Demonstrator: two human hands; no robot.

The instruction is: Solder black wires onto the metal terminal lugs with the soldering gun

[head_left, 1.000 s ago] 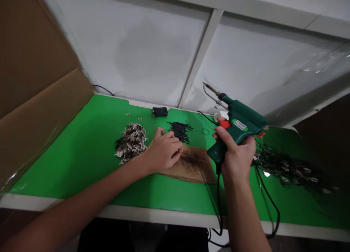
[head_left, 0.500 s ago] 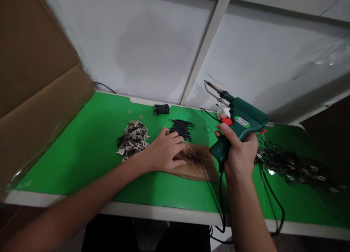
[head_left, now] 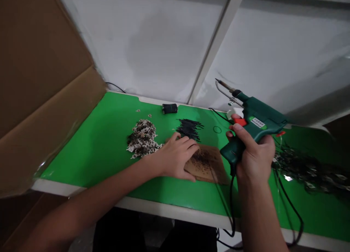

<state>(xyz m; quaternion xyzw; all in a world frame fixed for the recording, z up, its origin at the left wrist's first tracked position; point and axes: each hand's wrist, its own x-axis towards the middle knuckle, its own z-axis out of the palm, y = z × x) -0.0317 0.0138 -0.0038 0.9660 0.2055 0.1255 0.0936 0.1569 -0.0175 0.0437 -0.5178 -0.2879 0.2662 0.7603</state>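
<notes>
The right hand (head_left: 255,159) grips the soldering gun (head_left: 266,113); the left hand (head_left: 176,158) curves half-open. Mid-frame, black wires (head_left: 189,129) lie crosswise, nearer the left hand.

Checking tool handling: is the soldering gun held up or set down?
Held up: the soldering gun sits in the right grip, its metal tip angled upward before the white wall.

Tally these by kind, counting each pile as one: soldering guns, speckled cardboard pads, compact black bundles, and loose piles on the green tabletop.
Soldering gun: 1
Cardboard pad: 1
Compact black bundle: 1
Loose piles: 3 (pale small parts, black strips, dark tangled heap)
Total: 6
</notes>
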